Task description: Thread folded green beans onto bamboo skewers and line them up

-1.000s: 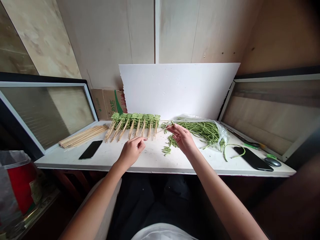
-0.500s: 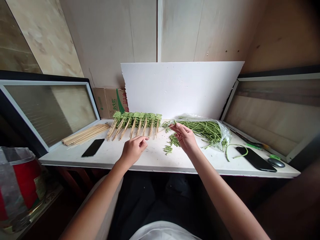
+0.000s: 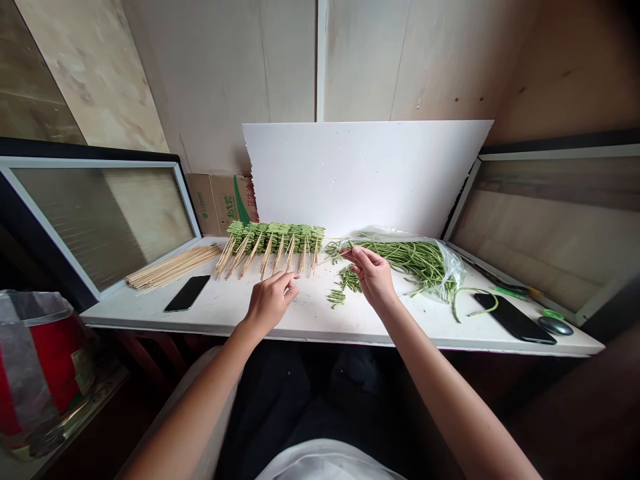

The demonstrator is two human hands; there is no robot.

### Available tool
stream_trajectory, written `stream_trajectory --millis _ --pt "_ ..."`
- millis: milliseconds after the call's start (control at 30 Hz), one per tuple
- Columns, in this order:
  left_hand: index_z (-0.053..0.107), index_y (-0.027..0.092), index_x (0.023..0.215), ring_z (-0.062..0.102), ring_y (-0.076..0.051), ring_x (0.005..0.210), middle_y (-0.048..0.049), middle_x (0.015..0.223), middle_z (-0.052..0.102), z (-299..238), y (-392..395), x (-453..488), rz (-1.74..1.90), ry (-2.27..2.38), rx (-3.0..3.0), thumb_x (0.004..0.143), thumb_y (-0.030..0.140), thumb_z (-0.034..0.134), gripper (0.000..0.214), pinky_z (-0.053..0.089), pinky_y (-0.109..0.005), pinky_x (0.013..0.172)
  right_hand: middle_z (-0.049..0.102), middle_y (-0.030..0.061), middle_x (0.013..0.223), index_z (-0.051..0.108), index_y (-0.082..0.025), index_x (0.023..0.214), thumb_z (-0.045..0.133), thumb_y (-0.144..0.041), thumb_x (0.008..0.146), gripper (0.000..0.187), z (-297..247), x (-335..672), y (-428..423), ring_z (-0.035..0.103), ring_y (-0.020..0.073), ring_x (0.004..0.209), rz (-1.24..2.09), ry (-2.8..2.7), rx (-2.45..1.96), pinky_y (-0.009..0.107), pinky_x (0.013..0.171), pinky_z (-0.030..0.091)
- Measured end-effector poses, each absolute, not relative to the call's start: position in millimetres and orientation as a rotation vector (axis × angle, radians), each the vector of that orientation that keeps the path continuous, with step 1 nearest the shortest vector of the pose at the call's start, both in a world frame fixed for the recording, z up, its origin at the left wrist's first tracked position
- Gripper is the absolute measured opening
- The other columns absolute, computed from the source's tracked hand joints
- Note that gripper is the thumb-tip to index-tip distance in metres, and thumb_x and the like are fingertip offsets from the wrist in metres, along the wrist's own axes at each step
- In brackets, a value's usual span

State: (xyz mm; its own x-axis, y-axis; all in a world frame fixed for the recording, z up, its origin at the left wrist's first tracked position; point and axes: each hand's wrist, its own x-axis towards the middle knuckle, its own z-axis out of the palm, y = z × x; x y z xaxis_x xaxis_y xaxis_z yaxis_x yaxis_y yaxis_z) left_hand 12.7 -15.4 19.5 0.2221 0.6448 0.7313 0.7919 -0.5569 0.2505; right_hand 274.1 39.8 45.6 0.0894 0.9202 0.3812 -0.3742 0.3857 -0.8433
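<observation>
Between my two hands runs a thin bamboo skewer (image 3: 326, 261). Its near end is pinched in the closed fingers of my left hand (image 3: 273, 297), low over the table. My right hand (image 3: 373, 272) is also closed, pinching a short piece of green bean (image 3: 350, 245) at the skewer's far end; the fingers hide part of it. Below lie cut bean pieces (image 3: 349, 280) in a heap, with a small row of pieces (image 3: 336, 298) nearer me. Behind my left hand, finished-looking bean skewers (image 3: 280, 235) are stacked in a row, their bare sticks pointing towards me.
Long green beans (image 3: 415, 260) spill from a clear plastic bag (image 3: 453, 263) at the right. Loose skewers (image 3: 173, 267) and a phone (image 3: 187, 294) lie left. Another dark phone (image 3: 515, 319) and a mouse (image 3: 555, 325) lie right. A white board (image 3: 370, 177) stands behind.
The view has shifted slightly. My left fingers have changed their pose a little; my right hand stays at the skewer's end with the bean piece.
</observation>
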Motion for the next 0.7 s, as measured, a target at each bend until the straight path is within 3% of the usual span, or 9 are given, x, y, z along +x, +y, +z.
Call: stream_trajectory --millis 200,367,700 --pt "0.072 0.020 0.110 0.068 -0.017 0.076 -0.0067 0.106 0.077 25 -16 12 -1.285 -1.388 -2.471 0.105 0.023 0.045 0.028 0.050 -0.028 0.069 0.083 0.0087 0.103 0.081 -0.026 0.093 0.089 -0.056 0.074 0.037 51 277 40 0.077 0.0307 0.110 1.041 -1.097 -0.688 0.029 0.064 0.051" --pt "0.069 0.019 0.103 0.069 -0.020 0.084 -0.0072 0.097 0.075 28 -12 6 -1.438 -1.405 -2.404 0.105 0.030 0.051 0.021 0.052 -0.030 0.075 0.083 0.0096 0.105 0.081 -0.024 0.094 0.089 -0.056 0.075 0.038 55 281 40 0.077 0.0301 0.110 0.979 -1.071 -0.702 0.028 0.065 0.051" --pt "0.072 0.019 0.107 0.066 -0.017 0.077 -0.0060 0.091 0.075 31 -13 0 -1.431 -1.281 -2.429 0.108 0.033 0.050 0.026 0.049 -0.028 0.072 0.083 0.0074 0.106 0.079 -0.027 0.092 0.090 -0.053 0.073 0.034 58 281 36 0.075 0.0299 0.115 1.019 -0.990 -0.655 0.029 0.065 0.048"
